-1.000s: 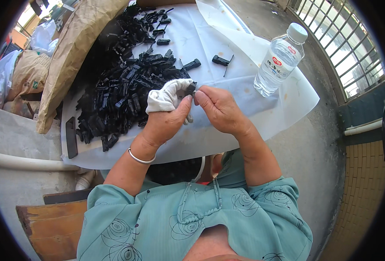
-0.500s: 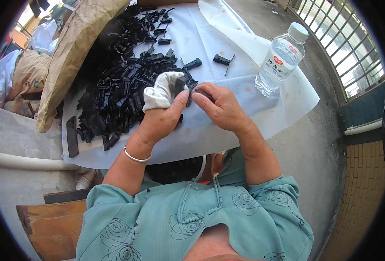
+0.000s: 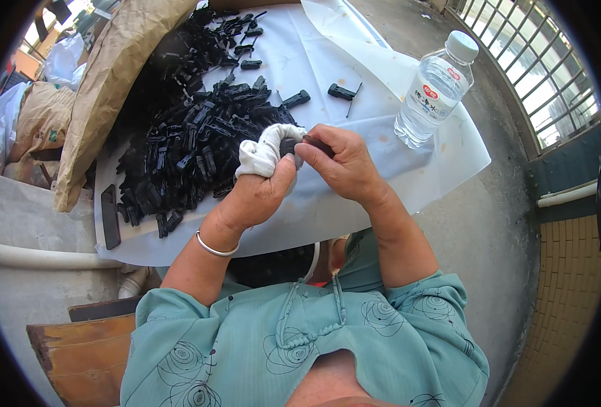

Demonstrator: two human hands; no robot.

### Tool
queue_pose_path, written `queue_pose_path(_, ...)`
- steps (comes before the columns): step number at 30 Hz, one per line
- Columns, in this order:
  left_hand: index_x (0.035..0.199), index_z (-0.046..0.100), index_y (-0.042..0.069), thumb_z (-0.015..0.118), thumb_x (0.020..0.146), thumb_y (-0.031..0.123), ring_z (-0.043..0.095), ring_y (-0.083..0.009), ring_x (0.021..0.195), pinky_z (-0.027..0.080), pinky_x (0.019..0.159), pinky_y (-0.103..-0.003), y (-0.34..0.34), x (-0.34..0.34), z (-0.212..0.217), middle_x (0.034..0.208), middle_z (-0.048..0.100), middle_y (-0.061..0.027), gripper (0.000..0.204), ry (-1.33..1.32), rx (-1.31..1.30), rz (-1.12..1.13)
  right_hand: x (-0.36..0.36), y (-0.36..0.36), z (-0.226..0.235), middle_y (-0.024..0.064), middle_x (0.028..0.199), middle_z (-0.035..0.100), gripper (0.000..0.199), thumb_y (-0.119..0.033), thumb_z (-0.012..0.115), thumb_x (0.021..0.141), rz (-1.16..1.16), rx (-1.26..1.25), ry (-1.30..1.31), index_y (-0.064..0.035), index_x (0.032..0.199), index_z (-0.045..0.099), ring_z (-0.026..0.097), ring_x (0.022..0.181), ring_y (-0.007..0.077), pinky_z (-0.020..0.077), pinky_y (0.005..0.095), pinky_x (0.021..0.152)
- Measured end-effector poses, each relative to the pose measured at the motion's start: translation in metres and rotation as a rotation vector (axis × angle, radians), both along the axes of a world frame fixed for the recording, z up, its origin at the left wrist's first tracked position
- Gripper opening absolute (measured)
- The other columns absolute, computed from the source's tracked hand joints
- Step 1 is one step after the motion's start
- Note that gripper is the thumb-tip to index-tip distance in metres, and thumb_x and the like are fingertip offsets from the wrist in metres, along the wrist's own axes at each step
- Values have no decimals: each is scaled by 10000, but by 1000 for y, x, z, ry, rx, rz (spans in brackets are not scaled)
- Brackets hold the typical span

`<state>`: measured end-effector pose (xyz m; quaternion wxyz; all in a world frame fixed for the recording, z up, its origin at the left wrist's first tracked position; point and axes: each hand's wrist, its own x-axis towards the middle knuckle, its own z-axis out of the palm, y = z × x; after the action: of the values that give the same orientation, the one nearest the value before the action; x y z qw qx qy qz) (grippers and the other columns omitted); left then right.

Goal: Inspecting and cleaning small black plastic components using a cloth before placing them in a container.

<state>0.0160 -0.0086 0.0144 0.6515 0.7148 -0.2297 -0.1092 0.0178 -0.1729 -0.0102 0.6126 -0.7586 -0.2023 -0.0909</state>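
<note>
My left hand point(image 3: 263, 193) has a white cloth covering point(image 3: 258, 156) over its fingers and pinches a small black plastic part point(image 3: 288, 146) with the thumb. Just to its right, my right hand point(image 3: 346, 163) is closed on a slim dark tool point(image 3: 319, 144), whose inner end meets or nearly meets the black part; its exact kind is hidden by the fingers. Both hands are over the near edge of a large heap of similar black plastic parts point(image 3: 192, 142). One part with a thin strip sticking out point(image 3: 342, 91) lies apart, to the right of the heap.
White sheeting point(image 3: 395, 193) covers the table. A clear water bottle point(image 3: 433, 95) stands at its right. Brown paper point(image 3: 103, 88) rises along the left side, and a flat dark bar point(image 3: 110, 217) lies near the left edge. A barred window point(image 3: 531, 61) is at far right.
My left hand has turned and shifted slightly right with the black part, bringing it up to the dark tool. The right hand has barely moved; the view has shifted slightly.
</note>
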Motion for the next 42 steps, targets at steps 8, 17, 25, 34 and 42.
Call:
queue_pose_path(8, 1037, 481, 4, 440, 810, 15, 510, -193, 736, 425, 691, -291, 0, 3, -2, 825, 527, -107, 231, -208, 289, 75, 0, 5, -2, 95, 590, 460, 233, -139, 498, 895, 53, -109, -69, 17, 724, 519, 402, 528, 175, 378, 304, 516)
queue_pose_path(17, 1040, 521, -6, 472, 803, 13, 565, -305, 829, 454, 740, -335, 4, 9, 9, 889, 568, -174, 242, -562, 299, 173, 12, 16, -2, 135, 573, 457, 248, -143, 512, 888, -39, -66, -97, 18, 699, 499, 394, 505, 218, 379, 320, 503)
queue_pose_path(25, 1133, 569, 48, 617, 761, 83, 528, -334, 1006, 441, 861, -367, 49, 31, 34, 1017, 589, -167, 377, -1038, 925, 568, 43, -30, -16, 150, 759, 619, 285, -288, 621, 798, -751, -932, 58, -11, 819, 556, 612, 669, 328, 488, 396, 594)
queue_pose_path(34, 1090, 484, -4, 634, 799, 40, 529, -101, 643, 457, 577, -235, 7, 5, -22, 902, 562, -78, 330, -558, 98, 332, 4, -7, 4, 56, 523, 446, 158, -119, 541, 798, -103, -38, 287, -15, 680, 540, 407, 479, 126, 354, 275, 470)
queue_pose_path(42, 1113, 478, 30, 507, 896, 67, 489, -49, 736, 420, 577, -181, 1, 3, -11, 892, 546, -16, 223, -57, -149, 225, -6, 12, 0, 49, 554, 442, 267, -184, 688, 777, -313, -163, -472, -13, 673, 510, 373, 473, 121, 333, 251, 456)
